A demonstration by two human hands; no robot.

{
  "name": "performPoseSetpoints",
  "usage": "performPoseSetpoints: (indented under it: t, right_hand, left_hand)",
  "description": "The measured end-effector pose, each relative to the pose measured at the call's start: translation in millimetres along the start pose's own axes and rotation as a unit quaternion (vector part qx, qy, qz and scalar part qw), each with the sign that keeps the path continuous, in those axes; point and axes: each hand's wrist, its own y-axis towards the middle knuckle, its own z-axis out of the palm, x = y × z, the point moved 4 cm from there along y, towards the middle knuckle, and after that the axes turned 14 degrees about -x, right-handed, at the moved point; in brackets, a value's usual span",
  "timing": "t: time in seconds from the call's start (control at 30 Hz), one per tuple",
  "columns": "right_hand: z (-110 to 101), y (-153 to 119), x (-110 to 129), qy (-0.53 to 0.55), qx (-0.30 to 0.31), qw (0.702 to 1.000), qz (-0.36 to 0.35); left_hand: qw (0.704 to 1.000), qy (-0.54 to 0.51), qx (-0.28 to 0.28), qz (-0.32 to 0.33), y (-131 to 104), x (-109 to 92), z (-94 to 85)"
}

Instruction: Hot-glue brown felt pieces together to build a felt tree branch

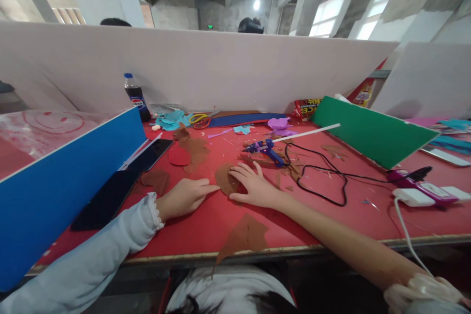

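Observation:
On the red table a round brown piece point(225, 179), paper or felt, lies flat. My right hand point(253, 186) rests on its right part with the fingers spread. From the left, my left hand point(187, 196) reaches its edge with the index finger stretched out and the other fingers curled under; nothing shows in it. Just beyond my right hand lies a blue glue gun point(271, 151) with a long white glue stick in its back. A brown scrap point(245, 235) hangs over the table's front edge. Further left are a red round piece point(179, 156) and more brown scraps point(198, 149).
A blue board point(73, 176) stands at left beside dark tablets or phones point(105, 198); a green board point(371, 130) stands at right. The glue gun's black cord point(344, 191) loops toward a power strip point(427, 189). Behind lie scissors point(202, 120) and a cola bottle point(135, 98).

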Motion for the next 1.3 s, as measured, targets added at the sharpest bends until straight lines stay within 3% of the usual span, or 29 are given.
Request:
performPoseSetpoints:
  t: [0.1, 0.3, 0.6, 0.83, 1.13, 1.3]
  right_hand:
    - [0, 0, 0, -0.001, 0.001, 1.0, -0.001]
    - [1, -1, -1, -0.003, -0.002, 1.0, -0.004]
    - [1, -1, -1, 0.002, -0.011, 1.0, -0.008]
    - [0, -1, 0, -0.004, -0.008, 1.0, -0.007]
    - [-4, 0, 3, -0.012, -0.007, 1.0, -0.007]
    - [-2, -1, 1, -0.018, 0.0, 1.0, -0.006]
  left_hand:
    - [1.0, -0.009, 0.003, 0.021, 0, -4, -2.0]
    - [1.0, 0.008, -0.013, -0.016, 0, 1, -0.4]
    - [0.999, -0.032, 0.019, 0.035, 1, -8, -8.1]
    - [1.0, 0.021, -0.011, -0.016, 1, 2, 0.6]
    - [0.998, -0.019, 0.021, 0.052, 1, -12, -5.7]
    - [1.0, 0.015, -0.008, 0.003, 1, -4, -2.2]
